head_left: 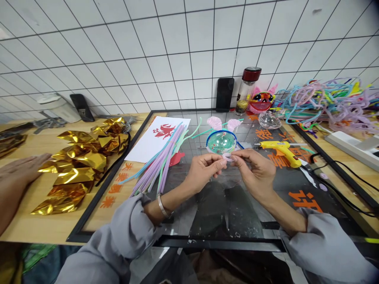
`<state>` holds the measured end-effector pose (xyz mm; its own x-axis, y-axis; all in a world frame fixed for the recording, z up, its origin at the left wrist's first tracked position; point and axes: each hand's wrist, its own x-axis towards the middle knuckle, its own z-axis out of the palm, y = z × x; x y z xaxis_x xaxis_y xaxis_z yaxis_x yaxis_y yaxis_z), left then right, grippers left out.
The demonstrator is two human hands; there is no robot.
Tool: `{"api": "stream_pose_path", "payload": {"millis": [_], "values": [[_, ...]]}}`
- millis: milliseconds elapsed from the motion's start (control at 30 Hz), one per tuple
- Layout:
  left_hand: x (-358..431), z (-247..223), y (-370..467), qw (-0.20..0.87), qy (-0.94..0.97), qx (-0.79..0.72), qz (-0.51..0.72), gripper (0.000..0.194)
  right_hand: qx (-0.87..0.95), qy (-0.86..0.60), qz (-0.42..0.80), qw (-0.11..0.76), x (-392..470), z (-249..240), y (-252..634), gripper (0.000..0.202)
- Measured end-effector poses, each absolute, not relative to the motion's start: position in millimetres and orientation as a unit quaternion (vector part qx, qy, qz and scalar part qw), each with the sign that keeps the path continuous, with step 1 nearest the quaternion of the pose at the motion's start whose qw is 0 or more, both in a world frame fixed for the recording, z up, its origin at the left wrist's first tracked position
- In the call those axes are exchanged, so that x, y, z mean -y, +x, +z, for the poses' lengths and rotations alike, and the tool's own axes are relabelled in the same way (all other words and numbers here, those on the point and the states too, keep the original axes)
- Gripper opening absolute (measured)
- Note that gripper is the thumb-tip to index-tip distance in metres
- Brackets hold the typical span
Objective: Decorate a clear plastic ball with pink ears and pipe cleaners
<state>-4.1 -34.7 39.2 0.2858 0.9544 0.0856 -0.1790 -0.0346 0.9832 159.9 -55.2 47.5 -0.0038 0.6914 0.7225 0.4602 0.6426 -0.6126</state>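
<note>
My left hand [204, 170] and my right hand [254, 172] meet over the middle of the framed panel, both closed in a pinch. Between their fingertips is a pale lilac pipe cleaner [227, 157] bent into a small loop. Just behind it sits a transparent dome [221, 141] with a blue rim, greenish inside. Two pink fuzzy ear shapes [214, 123] lie at its far side, beside a green stem. Left of my hands is a fanned bundle of lilac, blue and green pipe cleaners [160, 159], partly over a white sheet [142, 144] with a red print.
A yellow glue gun [282, 152] lies at right, with a power strip [355, 148] and black cables beyond. Behind stand a phone [224, 94], a glass bottle [245, 96] and a pipe-cleaner heap [322, 100]. Gold foil [85, 157] and another person's hand [25, 169] are at left.
</note>
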Motion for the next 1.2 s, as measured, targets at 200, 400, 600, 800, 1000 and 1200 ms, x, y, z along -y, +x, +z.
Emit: {"api": "stream_pose_path", "payload": {"millis": [200, 400, 600, 800, 1000, 1200], "values": [[32, 35, -5, 0.565, 0.546, -0.370, 0.495, 0.032, 0.727, -0.397, 0.107, 0.550, 56, 48, 157, 0.009], [32, 40, -14, 0.507, 0.646, -0.362, 0.441, 0.033, 0.705, -0.433, 0.216, 0.518, 50, 42, 161, 0.007], [33, 42, -16, 0.482, 0.689, -0.353, 0.411, 0.032, 0.690, -0.441, 0.274, 0.505, 51, 40, 162, 0.009], [34, 45, -14, 0.467, 0.700, -0.340, 0.420, 0.027, 0.745, -0.431, 0.160, 0.484, 54, 45, 162, 0.011], [36, 48, -13, 0.461, 0.705, -0.350, 0.410, 0.028, 0.770, -0.411, 0.104, 0.477, 55, 47, 162, 0.013], [36, 47, -12, 0.458, 0.709, -0.344, 0.412, 0.027, 0.773, -0.409, 0.091, 0.477, 55, 48, 161, 0.015]]}}
